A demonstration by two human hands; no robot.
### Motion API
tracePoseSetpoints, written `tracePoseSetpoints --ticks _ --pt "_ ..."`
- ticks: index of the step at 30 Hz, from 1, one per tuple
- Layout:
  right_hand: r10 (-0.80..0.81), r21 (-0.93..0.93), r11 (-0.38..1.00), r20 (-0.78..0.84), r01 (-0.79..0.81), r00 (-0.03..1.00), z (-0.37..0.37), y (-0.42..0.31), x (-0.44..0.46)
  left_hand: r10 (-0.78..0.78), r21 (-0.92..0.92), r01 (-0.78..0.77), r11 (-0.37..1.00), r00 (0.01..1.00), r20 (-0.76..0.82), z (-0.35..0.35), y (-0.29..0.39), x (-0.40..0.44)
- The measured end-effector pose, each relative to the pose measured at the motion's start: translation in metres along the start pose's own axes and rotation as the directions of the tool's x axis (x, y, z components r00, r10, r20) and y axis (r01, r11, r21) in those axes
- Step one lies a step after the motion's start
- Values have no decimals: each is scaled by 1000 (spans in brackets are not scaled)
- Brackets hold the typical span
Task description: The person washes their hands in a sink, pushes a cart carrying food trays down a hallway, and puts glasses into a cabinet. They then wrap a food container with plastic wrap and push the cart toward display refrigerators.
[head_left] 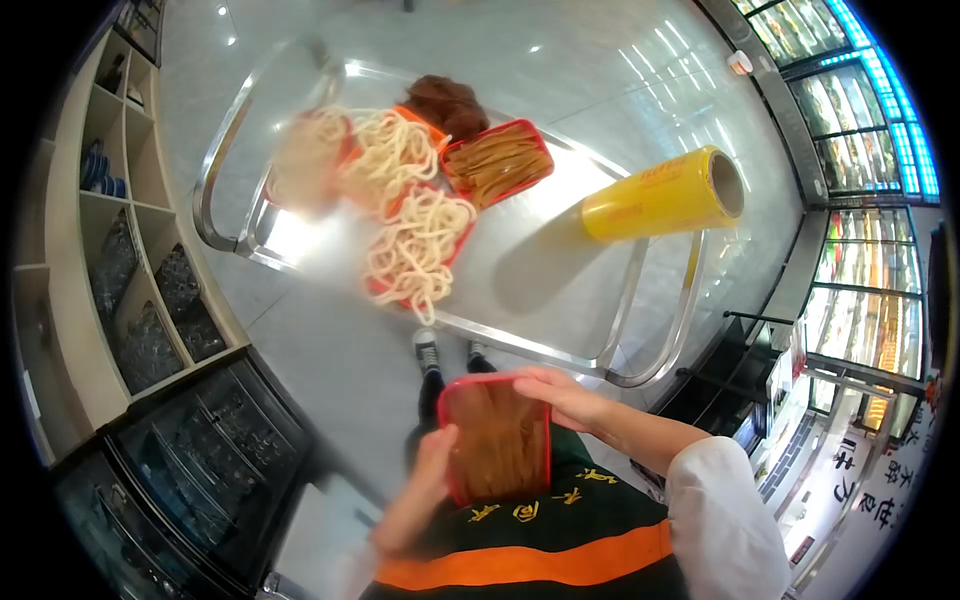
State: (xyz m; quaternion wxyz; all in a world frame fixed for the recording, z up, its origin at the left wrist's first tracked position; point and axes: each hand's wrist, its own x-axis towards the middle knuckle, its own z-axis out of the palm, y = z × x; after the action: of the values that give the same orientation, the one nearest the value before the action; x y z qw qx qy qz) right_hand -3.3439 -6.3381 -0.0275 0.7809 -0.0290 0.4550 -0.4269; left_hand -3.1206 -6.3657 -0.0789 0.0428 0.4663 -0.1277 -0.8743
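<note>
Both hands grasp a filled red tray (547, 455) close to the body: the left hand (428, 475), blurred, closes on the left edge, and the right hand (560, 395) clasps the far right corner. The step in hand looks like steadying the tray; moving it from this hold would call for level, even support from both sides, since its load seems loose.

Beyond the grip spreads a metal cart (540, 275), smooth and reflective, framed by rounded tubular rails. Ahead and right of the grip, a thick yellow roll (655, 195), probably cling film, shows a hollow round core. Straight ahead lies a second tray (548, 160), red and rectangular, packed with flat brown strips (497, 160). Left of it, nearer the grip, pale noodles (420, 245) coil in thick, rounded, slightly glossy loops over red trays; the leftmost portion is blurred. Farthest off sits a dark brown heap (445, 105), lumpy and soft-looking. Within the grip, the tray's narrow brown contents (500, 445) lie roughly lengthwise, their fine texture smeared by motion.
</note>
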Motion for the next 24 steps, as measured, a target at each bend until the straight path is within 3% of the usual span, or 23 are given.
tracePoseSetpoints --ticks 3,4,6,9,13,15,20,22,24 --pt "23 -37 999 -65 -26 998 -12 9 7 4 -68 -4 998 1000 7 -4 -2 1" --pt "18 27 1000 -47 -16 999 -14 11 7 2 -63 -1 998 1000 7 -9 0 1" --pt "15 89 996 -28 -13 1000 -17 10 6 -33 50 17 999 939 342 -19 7 0" --pt "17 130 991 -28 -13 999 -18 4 8 19 -32 -6 999 901 434 -15 12 -14" --pt "21 94 995 84 -29 996 -28 18 27 2 -135 59 989 911 413 -23 -3 -13" --pt "74 188 976 186 -110 980 -30 26 38 -3 -162 84 983 895 447 -30 -12 -13" --pt "376 63 921 118 -384 919 -22 48 58 81 -330 27 944 948 308 -70 -64 -9" --pt "423 -99 906 147 -412 894 -19 62 64 111 -250 -67 966 979 168 -93 -81 3" --pt "479 -230 871 210 -433 852 -13 71 73 240 -383 -203 901 969 50 -104 -75 11"
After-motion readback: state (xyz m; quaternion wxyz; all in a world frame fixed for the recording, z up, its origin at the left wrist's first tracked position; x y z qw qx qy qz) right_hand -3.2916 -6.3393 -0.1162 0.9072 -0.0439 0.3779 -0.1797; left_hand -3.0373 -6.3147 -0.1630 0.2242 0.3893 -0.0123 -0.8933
